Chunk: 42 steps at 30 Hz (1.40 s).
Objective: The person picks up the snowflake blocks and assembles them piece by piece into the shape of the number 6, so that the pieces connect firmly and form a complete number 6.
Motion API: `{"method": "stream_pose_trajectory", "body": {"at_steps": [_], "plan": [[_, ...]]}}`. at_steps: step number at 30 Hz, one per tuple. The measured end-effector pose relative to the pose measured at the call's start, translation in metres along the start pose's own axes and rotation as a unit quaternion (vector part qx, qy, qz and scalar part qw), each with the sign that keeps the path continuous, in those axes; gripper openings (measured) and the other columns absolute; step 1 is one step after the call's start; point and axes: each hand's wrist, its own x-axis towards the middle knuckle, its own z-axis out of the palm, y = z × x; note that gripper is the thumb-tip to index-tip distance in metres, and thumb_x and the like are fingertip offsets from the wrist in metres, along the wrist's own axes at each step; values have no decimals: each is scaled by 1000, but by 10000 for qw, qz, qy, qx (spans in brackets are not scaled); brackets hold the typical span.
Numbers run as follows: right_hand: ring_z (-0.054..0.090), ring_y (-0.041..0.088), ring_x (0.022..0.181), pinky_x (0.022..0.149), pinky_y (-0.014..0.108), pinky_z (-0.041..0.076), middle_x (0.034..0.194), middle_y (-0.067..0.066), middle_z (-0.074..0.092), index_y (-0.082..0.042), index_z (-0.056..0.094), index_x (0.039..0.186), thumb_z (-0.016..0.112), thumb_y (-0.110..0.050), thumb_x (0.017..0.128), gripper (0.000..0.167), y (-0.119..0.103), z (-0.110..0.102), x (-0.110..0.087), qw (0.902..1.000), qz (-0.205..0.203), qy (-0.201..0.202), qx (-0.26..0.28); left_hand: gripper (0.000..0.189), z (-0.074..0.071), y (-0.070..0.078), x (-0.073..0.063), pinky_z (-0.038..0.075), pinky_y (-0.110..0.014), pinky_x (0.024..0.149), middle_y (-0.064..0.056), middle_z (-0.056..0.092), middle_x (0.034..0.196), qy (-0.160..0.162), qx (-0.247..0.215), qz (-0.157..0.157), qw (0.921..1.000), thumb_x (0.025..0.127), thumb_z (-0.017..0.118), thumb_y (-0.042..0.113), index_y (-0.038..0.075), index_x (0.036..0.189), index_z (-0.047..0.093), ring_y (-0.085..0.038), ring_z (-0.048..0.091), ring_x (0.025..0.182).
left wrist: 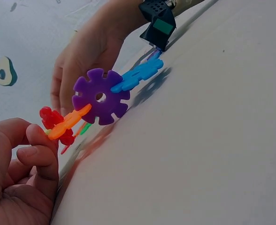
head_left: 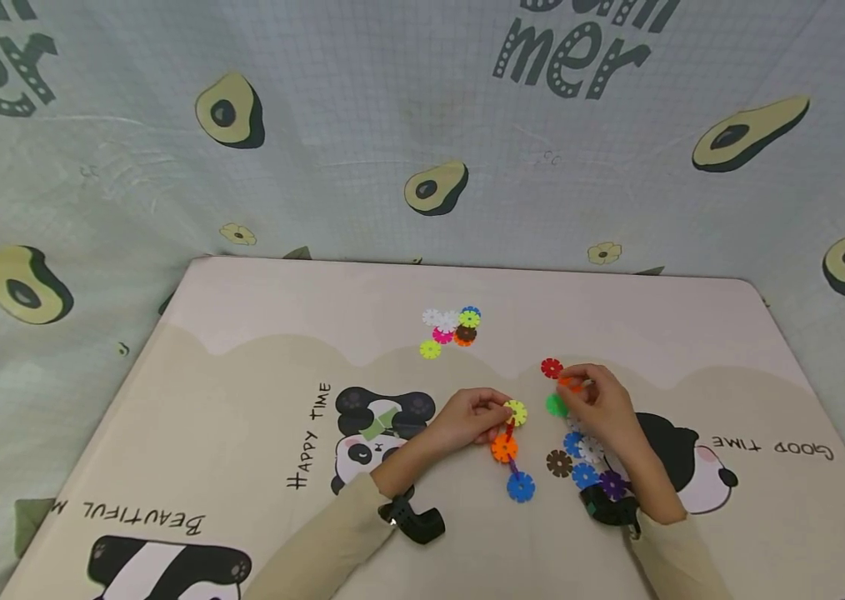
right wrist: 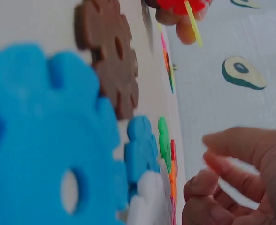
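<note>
Between thumb and fingers, my left hand (head_left: 470, 417) pinches a chain of slotted plastic flower discs by its yellow disc (head_left: 516, 412). Down the chain come a red disc (head_left: 510, 430), an orange disc (head_left: 504, 449), a purple disc (left wrist: 98, 89) and a blue disc (head_left: 521, 487). My right hand (head_left: 604, 408) hovers at the loose pile, fingertips by a loose orange disc (head_left: 569, 384). In the right wrist view, the fingers (right wrist: 241, 140) are loosely bent with nothing visible between them. A loose red disc (head_left: 552, 367) and a green disc (head_left: 557, 406) lie beside it.
Below the right hand lie a brown disc (head_left: 559, 463), a loose blue disc (head_left: 585, 476), a loose purple disc (head_left: 612, 484) and white ones. A second cluster, including a pink disc (head_left: 442, 336), lies farther back on the panda-print table (head_left: 242, 400).
</note>
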Motion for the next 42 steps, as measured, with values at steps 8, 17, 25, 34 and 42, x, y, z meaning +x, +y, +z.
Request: {"method": "stream_pose_trajectory", "body": {"at_steps": [8,17,25,34,42], "plan": [[45,22,74,59,21,38,94,19,51,13,59,121,69,-7,89,39,8,-4,4,9980,126,-60,-621,25,1,1,1,37,-15,48,1,52,62,63,-37,-62,10000,97,58,10,-11,111,61,-7,41,47],[45,21,71,58,20,39,93,20,51,14,60,113,71,-5,87,34,6,-6,5,9971,198,-78,-724,24,1,1,1,36,-14,47,1,52,63,14,-50,34,10000,97,57,8,-12,109,61,-6,41,47],[46,19,72,58,19,39,85,12,54,7,57,109,72,-11,88,31,4,-8,1,9985,417,-165,-320,23,1,0,1,36,-15,46,1,52,61,21,-35,74,10000,97,58,9,-12,106,61,-6,40,45],[48,10,71,61,18,43,79,5,59,1,72,95,75,-7,85,13,9,-2,-2,9987,-442,-246,80,24,-1,0,1,37,-15,47,-1,52,62,61,17,63,10000,97,60,11,-11,106,61,-6,41,47],[57,4,75,68,18,51,91,10,70,0,74,98,72,2,85,14,7,3,-5,9864,-1370,-882,221,23,0,-1,2,38,-15,48,-1,54,65,73,-28,46,10000,97,60,10,-11,108,60,-6,43,48]]}}
